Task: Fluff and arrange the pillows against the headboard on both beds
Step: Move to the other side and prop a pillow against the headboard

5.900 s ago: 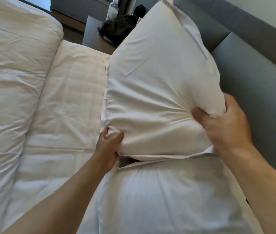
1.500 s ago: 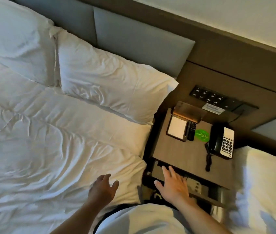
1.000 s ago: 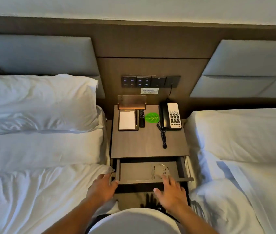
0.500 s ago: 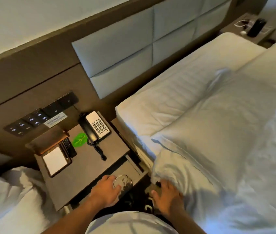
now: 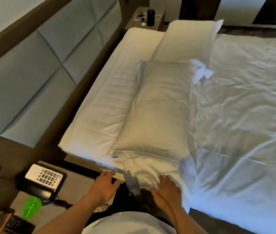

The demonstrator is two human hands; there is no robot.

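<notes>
Two white pillows lie flat on the second bed, end to end, a strip of bare sheet away from the grey padded headboard (image 5: 32, 78). The near pillow (image 5: 157, 115) stretches toward me; the far pillow (image 5: 188, 39) lies beyond it. My left hand (image 5: 106, 185) hovers open above the nightstand's edge, just left of the near pillow's open end. Spread and empty, my right hand (image 5: 166, 191) rests at that same near corner of the pillow. A rumpled white duvet (image 5: 245, 115) covers the bed to the right of the pillows.
The nightstand (image 5: 76, 188) at lower left carries a telephone (image 5: 43, 177), a green leaf card (image 5: 31, 206) and a remote (image 5: 17, 224). A far bedside table (image 5: 161, 16) holds a dark cylinder (image 5: 150, 16) and a white cable.
I have turned from the first bed past the nightstand to the second bed. Both hands moved from the open drawer to the near pillow's end.
</notes>
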